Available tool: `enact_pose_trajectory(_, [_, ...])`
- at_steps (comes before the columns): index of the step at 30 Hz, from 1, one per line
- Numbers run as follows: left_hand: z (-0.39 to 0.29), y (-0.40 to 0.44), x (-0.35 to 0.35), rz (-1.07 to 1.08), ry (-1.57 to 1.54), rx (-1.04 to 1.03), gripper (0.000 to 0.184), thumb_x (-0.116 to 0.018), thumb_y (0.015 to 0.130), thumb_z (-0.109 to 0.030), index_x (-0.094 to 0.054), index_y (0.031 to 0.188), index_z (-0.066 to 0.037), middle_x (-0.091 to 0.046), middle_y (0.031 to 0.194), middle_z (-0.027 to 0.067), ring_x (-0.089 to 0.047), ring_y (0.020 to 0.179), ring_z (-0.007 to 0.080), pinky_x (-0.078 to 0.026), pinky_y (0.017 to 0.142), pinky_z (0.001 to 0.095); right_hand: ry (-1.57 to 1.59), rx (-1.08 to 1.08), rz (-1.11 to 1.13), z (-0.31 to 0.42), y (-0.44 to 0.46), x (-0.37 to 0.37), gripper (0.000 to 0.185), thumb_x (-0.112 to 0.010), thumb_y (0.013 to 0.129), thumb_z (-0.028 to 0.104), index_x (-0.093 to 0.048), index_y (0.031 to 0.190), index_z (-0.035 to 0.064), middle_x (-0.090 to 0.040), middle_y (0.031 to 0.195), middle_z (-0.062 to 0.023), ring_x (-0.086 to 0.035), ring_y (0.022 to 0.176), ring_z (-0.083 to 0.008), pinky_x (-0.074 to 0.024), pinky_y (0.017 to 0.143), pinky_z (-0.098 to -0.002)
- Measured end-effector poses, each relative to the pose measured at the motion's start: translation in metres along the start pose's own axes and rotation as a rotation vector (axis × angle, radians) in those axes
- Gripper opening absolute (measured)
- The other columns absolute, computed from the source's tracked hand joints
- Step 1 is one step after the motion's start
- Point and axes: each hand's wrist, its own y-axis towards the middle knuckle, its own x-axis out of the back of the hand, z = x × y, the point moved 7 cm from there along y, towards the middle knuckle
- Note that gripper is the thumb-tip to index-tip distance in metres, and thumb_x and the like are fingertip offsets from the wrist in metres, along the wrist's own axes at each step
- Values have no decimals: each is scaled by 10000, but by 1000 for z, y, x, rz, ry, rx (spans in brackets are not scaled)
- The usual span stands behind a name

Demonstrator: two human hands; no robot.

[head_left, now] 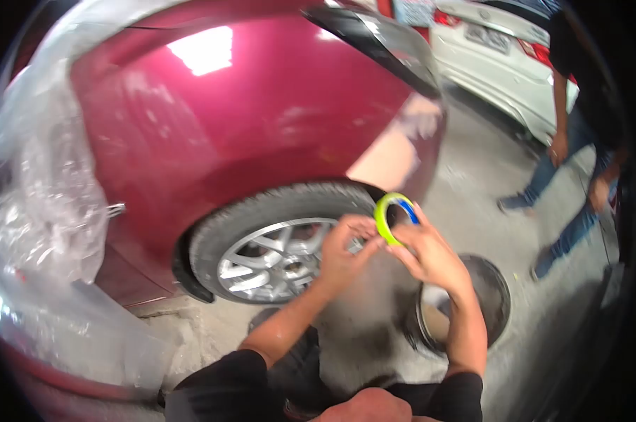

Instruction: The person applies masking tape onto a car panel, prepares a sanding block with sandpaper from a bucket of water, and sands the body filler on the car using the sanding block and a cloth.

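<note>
A roll of yellow-green masking tape (384, 224) with a blue inner core is held up in front of the car's front wheel. My right hand (434, 257) grips the roll from its right side, with fingers reaching into the ring. At the roll's left edge, my left hand (344, 254) has thumb and fingertips pinched together against the tape; whether a loose end is between them is too small to tell. Behind my hands are the silver alloy wheel (287, 266) and its tire (226, 223). Above them curves the dark red fender (261, 119).
A bare, pinkish patch (392, 158) marks the bumper corner below the headlight (395, 46). Clear plastic sheeting (40, 176) covers the car's left part. A round bucket (497, 281) stands under my right forearm. Another person (585, 133) and a white car (497, 63) are at right.
</note>
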Motion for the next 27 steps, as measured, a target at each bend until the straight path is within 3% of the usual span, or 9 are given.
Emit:
enact_pose_trajectory(4, [-5,1,2,-32,73,-46,252,-800,881,49,-675,1095,6,-713,1077,79,-711,929,123,-585,832,267,25,-35,57,-9,1,-3,147,-634,993,167,-645,963,23,-630,836,-132,-649,906,-395,-224,1245,-650])
enact_pose_trajectory(7, [-12,2,0,33,121,-15,303,-751,905,94,-621,1167,15,-716,1097,80,-695,1013,128,-566,918,282,58,-55,70,-11,2,-3,142,-630,990,156,-642,960,18,-629,827,-126,-646,897,-388,-209,1253,-651])
enact_pose_trajectory(11, [-11,0,2,12,150,-53,276,-745,913,97,-625,1151,26,-708,1123,94,-696,1011,130,-568,921,281,50,-51,64,-13,3,-6,139,-631,987,151,-640,950,17,-621,813,-122,-646,888,-384,-208,1253,-654])
enact_pose_trajectory(14, [-12,0,4,-53,118,-57,202,-794,874,61,-701,1047,15,-722,1072,108,-719,925,147,-597,819,276,62,-73,62,-13,4,-8,138,-629,990,150,-639,947,19,-619,816,-122,-646,892,-384,-203,1254,-656])
enact_pose_trajectory(20, [-20,1,1,-61,126,-72,184,-790,880,56,-701,1036,16,-731,1048,106,-718,924,148,-595,821,281,72,-52,31,-13,3,-9,141,-628,995,152,-641,947,20,-631,839,-123,-648,914,-379,-197,1257,-653])
enact_pose_trajectory(23, [-30,-1,-5,57,314,-214,208,-718,933,98,-643,1116,33,-696,1134,108,-692,1019,147,-569,920,287,72,-51,23,-12,3,-7,141,-626,998,153,-642,954,20,-634,847,-126,-648,918,-380,-194,1261,-645])
enact_pose_trajectory(27, [-17,-3,-4,-130,20,-52,164,-760,894,83,-703,1038,29,-743,1057,116,-726,913,147,-599,805,283,26,-44,16,-9,3,-6,145,-632,1000,162,-642,970,21,-640,859,-130,-653,926,-380,-194,1263,-638])
